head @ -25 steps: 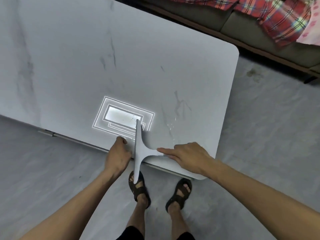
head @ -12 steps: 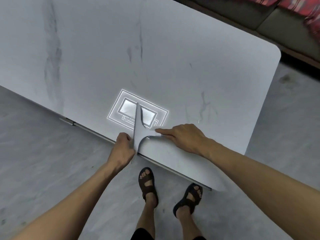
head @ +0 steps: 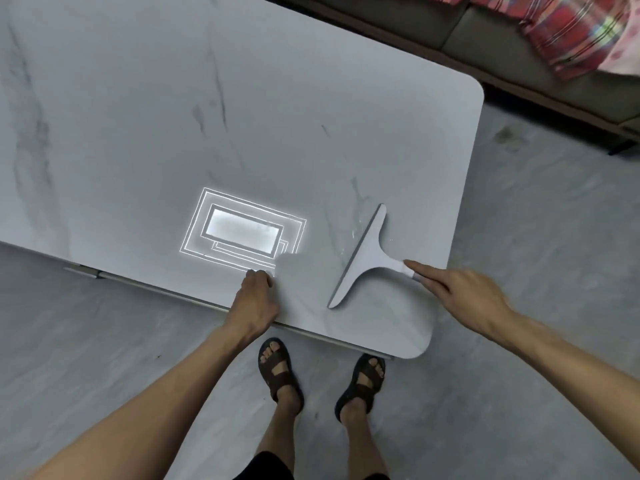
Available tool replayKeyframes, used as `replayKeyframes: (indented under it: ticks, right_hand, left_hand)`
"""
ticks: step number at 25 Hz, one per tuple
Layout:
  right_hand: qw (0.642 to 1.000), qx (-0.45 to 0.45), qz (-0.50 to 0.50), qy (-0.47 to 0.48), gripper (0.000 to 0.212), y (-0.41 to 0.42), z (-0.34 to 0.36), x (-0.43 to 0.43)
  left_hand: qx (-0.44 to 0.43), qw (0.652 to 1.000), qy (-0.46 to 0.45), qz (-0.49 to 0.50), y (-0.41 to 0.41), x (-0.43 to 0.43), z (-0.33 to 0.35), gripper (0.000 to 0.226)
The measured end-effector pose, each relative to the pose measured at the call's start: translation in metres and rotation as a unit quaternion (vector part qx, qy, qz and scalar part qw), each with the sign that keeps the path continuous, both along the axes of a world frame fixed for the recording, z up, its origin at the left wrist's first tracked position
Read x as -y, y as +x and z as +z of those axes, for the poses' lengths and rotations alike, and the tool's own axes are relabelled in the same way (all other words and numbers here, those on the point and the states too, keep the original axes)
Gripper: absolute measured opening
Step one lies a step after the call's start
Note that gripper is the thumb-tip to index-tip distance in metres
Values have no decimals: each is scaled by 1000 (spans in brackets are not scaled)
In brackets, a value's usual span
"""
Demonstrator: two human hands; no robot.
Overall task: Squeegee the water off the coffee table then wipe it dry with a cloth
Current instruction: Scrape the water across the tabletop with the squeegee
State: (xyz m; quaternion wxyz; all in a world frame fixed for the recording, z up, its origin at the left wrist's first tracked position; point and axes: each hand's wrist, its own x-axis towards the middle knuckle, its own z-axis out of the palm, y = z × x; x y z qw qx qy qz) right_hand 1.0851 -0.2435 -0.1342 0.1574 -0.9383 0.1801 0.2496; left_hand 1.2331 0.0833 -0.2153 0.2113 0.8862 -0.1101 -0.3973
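The coffee table has a pale marble-look top with rounded corners. A white T-shaped squeegee lies with its blade diagonal on the top, near the front right corner. My right hand grips the end of its handle, index finger stretched along it. Thin water streaks and droplets glisten just left of the blade. My left hand rests on the table's near edge with fingers curled, holding nothing, well to the left of the squeegee. No wiping cloth shows on the table.
A bright ceiling-light reflection sits on the tabletop by my left hand. A dark sofa with red plaid fabric runs along the far right. My sandalled feet stand on the grey floor at the table's near edge.
The squeegee has moved right, from over the light reflection to near the table's right end, and its blade now lies diagonal. My left hand has stayed at the near edge.
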Motion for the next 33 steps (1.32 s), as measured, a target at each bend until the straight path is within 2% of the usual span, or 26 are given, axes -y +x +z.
replayKeyframes:
  ticks: [4, 7, 12, 17, 20, 22, 24, 28, 33]
  right_hand:
    - [997, 32, -67, 5, 38, -37, 23, 8]
    - [998, 23, -63, -10, 39, -53, 30, 8]
    - [998, 2, -58, -23, 39, -48, 47, 1]
    - [999, -11, 42, -25, 40, -27, 74, -29]
    - [986, -27, 162, 8, 42, -8, 57, -78]
    - [979, -32, 202, 12, 43, 8, 42, -94]
    - [926, -55, 365, 75, 43, 15, -12, -104]
    - [935, -19, 347, 76, 42, 23, -24, -112]
    - [944, -27, 325, 48, 42, 0, -22, -32]
  left_hand:
    - [-10, 999, 0, -31, -2, -4, 3, 25]
    - [-11, 999, 8, -36, -4, -9, 10, 25]
    - [-83, 995, 7, -59, -10, 1, 42, 23]
    - [-65, 998, -16, 21, -11, 3, 92, 14]
    - [-46, 997, -22, 57, -11, -1, 115, 13]
    - [-55, 996, -19, 62, -15, -6, 122, 14]
    - [-19, 979, 39, 201, -88, -14, 103, 15]
    - [-32, 969, 41, 240, -109, -20, 100, 17]
    - [-61, 953, 15, 297, -167, 20, 100, 17]
